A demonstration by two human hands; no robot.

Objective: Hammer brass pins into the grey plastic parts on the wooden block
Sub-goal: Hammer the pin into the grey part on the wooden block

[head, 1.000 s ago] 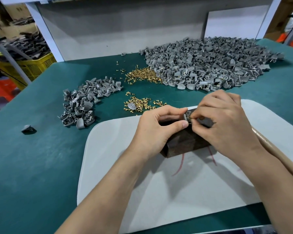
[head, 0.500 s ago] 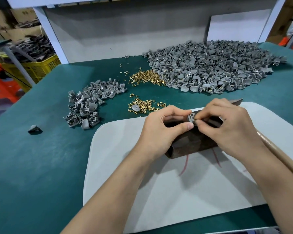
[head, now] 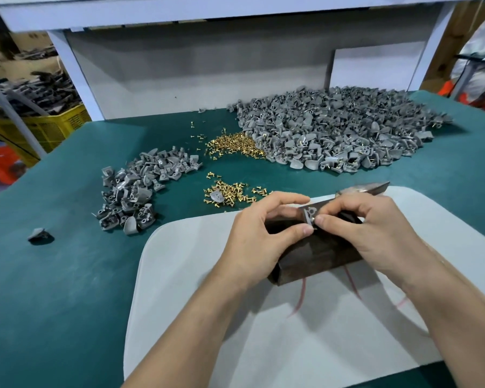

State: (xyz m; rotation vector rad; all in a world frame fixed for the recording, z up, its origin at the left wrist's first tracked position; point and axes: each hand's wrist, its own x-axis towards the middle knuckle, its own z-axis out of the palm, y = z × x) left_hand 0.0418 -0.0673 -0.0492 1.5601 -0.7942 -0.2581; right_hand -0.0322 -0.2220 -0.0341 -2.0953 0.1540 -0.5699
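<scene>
Step in hand, as judged: seating a pin before striking. It should stand upright in its hole, with the part flat on the block. The grey part (head: 308, 215) sits atop the wooden block (head: 314, 261), pinched by the left hand (head: 261, 239). The right hand (head: 375, 233) pinches its near edge; the pin is too small to confirm.

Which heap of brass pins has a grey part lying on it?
The smaller heap, just beyond the white pad; one grey part sits on it. The larger heap borders the big grey pile.
</scene>
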